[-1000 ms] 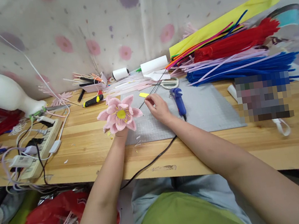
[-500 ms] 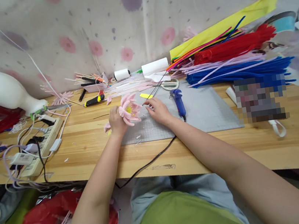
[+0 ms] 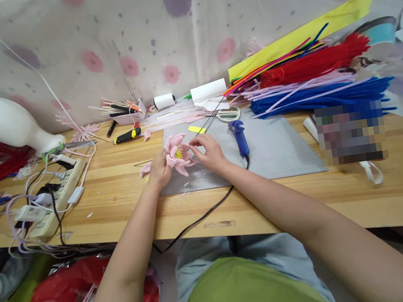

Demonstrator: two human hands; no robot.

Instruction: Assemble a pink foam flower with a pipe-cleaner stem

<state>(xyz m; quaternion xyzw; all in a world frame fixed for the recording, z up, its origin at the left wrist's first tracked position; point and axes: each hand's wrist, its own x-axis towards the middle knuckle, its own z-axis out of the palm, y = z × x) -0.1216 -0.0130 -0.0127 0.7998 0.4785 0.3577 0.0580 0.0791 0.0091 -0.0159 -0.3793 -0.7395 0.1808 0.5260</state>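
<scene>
Pink flower: held over the left part of the grey mat (image 3: 276, 150), between the two hands; the pink flower (image 3: 185, 165) has its yellow centre (image 3: 178, 153) turned towards the right and near side.
Left hand: the left hand (image 3: 160, 169) is closed around the back of the flower; a thin dark wire (image 3: 141, 164) sticks out to the left of it; a loose pink petal (image 3: 145, 170) lies just beside the wrist.
Right hand: the right hand (image 3: 208, 153) has thumb and fingers brought close together at the flower's right-hand petals; whether they pinch a petal I cannot tell.
Mat: a blue glue gun (image 3: 239, 138) lies to the right of the right hand, its black cord (image 3: 203, 218) running to the near left and over the table edge; a yellow strip (image 3: 197, 129) lies beyond the hands, with dark wires (image 3: 215, 114) slanting across it; scissors (image 3: 229, 115) rest at the far edge.
Far side: a black-and-yellow knife (image 3: 127, 135) on the left; a white spool (image 3: 163, 101) and a white roll (image 3: 208, 90) in the middle; red stems (image 3: 317, 64) and blue stems (image 3: 321, 97) on the right.
Left side: a white foam form (image 3: 6, 121); a power strip (image 3: 48, 223) crowded with plugs.
</scene>
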